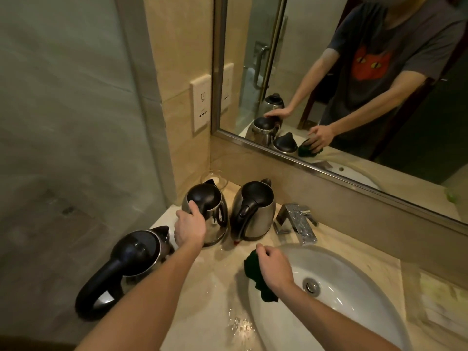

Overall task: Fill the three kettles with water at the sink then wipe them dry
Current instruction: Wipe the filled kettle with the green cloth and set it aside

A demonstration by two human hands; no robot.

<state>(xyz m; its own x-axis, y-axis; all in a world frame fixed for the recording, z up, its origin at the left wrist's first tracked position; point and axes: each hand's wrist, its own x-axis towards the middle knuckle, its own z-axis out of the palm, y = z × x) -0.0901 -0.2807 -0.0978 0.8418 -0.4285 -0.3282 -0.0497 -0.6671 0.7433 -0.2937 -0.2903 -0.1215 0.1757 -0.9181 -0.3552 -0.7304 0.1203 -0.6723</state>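
Three steel kettles with black lids and handles stand on the beige counter left of the sink (pixel 359 323). My left hand (pixel 190 225) grips the handle of the middle kettle (pixel 214 219), thumb up on the lid. To its right, by the tap, is another kettle (pixel 255 211). The nearest kettle (pixel 131 262) stands at the counter's left edge, its handle towards me. My right hand (pixel 274 268) holds a dark green cloth (pixel 255 274) over the sink's left rim.
A chrome tap (pixel 298 221) stands behind the white basin. Water drops lie on the counter (pixel 222 287) in front of the kettles. A glass (pixel 215 179) sits in the back corner under a wall socket (pixel 201 102). The mirror (pixel 354 79) reflects me.
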